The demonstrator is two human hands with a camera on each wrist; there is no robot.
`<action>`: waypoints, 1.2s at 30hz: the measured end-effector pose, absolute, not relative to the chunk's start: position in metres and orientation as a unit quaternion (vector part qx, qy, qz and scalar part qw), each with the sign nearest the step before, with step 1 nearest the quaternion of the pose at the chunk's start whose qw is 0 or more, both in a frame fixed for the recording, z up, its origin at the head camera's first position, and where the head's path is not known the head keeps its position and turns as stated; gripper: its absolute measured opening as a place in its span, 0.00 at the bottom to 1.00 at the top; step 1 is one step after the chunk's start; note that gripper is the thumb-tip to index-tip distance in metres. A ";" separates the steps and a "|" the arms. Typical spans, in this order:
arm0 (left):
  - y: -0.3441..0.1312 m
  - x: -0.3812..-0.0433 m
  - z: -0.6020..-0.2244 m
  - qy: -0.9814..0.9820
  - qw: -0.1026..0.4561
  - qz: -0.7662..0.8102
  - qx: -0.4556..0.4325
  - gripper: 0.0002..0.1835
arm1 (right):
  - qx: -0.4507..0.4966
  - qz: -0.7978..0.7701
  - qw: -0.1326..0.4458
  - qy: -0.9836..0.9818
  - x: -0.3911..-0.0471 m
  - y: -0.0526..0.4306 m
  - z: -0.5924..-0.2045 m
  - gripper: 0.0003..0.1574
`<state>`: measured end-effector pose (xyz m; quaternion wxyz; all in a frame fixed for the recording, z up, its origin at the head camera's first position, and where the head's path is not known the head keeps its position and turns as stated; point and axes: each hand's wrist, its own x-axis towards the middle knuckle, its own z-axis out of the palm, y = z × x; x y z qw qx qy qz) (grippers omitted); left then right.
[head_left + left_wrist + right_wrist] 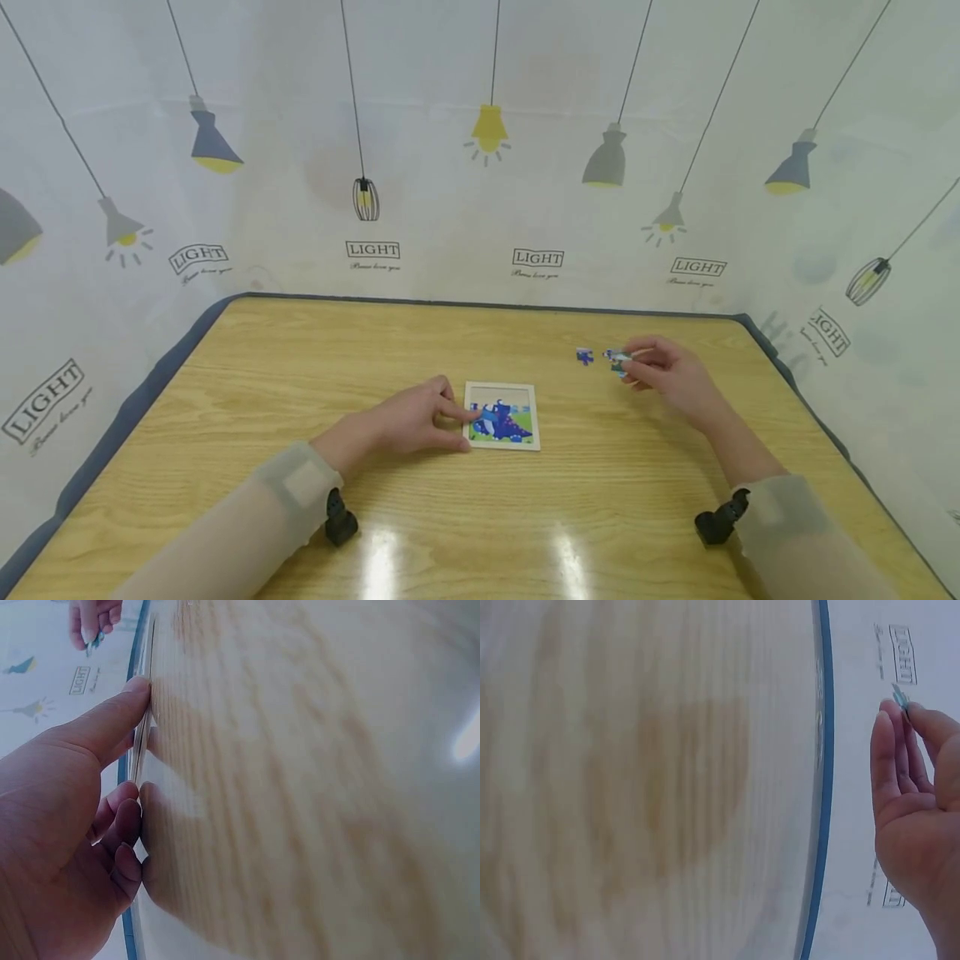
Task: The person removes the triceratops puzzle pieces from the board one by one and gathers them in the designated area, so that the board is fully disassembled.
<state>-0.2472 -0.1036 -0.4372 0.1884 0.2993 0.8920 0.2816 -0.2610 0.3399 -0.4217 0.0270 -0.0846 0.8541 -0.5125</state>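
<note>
A square puzzle frame with a pale rim lies on the table, partly filled with a blue dinosaur picture; the backing shows along its top. My left hand rests at its left side, index finger stretched over the picture and thumb by the lower left corner. In the left wrist view, that hand's other fingers curl near the tabletop. My right hand pinches a small puzzle piece between thumb and fingertips; in the right wrist view the piece appears raised above the table.
Left of the right hand lies a loose blue puzzle piece. The wooden table has a dark blue edge and meets a pale curtain printed with lamps. Each wrist wears a black camera.
</note>
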 end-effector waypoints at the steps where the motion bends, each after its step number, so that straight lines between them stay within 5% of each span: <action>1: -0.104 -0.247 -0.437 0.892 0.188 0.282 0.299 0.29 | -0.075 -0.509 0.015 0.857 -0.262 0.347 -0.423 0.25; 19: -0.102 -0.249 -0.438 0.892 0.187 0.279 0.303 0.29 | 0.012 -0.347 0.031 0.937 -0.285 0.405 -0.437 0.33; 36: -0.104 -0.247 -0.436 0.896 0.185 0.270 0.299 0.29 | 0.013 -0.319 0.057 0.946 -0.304 0.397 -0.441 0.36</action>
